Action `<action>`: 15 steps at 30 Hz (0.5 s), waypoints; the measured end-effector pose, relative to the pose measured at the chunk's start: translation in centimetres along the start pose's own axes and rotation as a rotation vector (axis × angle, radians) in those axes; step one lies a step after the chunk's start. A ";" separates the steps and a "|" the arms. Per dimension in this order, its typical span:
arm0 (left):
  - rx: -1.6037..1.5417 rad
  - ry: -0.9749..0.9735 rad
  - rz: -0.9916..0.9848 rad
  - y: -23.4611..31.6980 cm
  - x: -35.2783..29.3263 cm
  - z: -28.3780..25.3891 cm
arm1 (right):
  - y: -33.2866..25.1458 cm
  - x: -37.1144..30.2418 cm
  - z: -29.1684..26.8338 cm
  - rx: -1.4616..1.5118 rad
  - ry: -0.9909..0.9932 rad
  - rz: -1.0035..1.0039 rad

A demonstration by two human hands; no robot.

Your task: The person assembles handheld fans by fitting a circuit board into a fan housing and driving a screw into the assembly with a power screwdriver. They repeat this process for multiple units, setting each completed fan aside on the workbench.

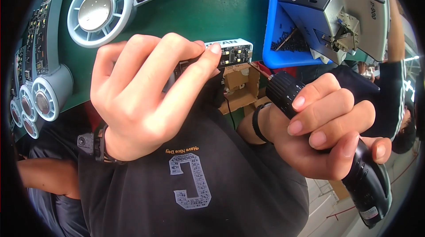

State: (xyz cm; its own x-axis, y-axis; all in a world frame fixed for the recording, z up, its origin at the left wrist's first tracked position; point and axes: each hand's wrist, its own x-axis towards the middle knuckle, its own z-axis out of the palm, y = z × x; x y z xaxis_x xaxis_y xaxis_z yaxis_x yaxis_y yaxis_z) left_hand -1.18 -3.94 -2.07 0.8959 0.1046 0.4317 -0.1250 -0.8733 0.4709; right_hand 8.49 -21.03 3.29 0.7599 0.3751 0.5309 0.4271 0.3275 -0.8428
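"Where's the circuit board (232, 56)?"

"In the left hand (141, 86), near the edge of the green table (177, 22). Thumb and fingers pinch its pale casing (244, 42) closely."

"How would it handle?"

"Light and stiff, I'd guess, the casing a bit slippery, the chips fragile. Best held by the casing's edges."

"And the right hand (327, 124)?"

"Wrapped firmly around a black electric screwdriver (282, 90). Its bit (259, 69) sits by the board's end; I can't tell if they touch."

"Anything in the way?"

"The blue tray (274, 63), with dark screws (290, 40) and a metal box (310, 21), crowds the right. A round grille (95, 11) lies beyond the left hand."
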 end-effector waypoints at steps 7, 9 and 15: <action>-0.002 0.012 0.009 -0.2 0.1 0.1 | 0.4 0.4 -0.6 -0.068 -0.051 0.026; -0.005 0.012 0.018 -0.1 0.2 0.1 | 0.6 0.0 -0.6 -0.070 -0.031 -0.008; 0.011 -0.020 0.035 0.1 0.3 -0.8 | 1.2 -0.9 1.5 -0.134 0.135 -0.095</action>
State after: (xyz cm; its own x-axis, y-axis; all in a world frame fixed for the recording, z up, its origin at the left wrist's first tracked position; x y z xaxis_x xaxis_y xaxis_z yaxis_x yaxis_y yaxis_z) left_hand -1.24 -3.60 -1.30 0.8995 0.0642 0.4322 -0.1520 -0.8814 0.4473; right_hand 7.56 -19.68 1.92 0.7678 0.2258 0.5995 0.5545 0.2344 -0.7985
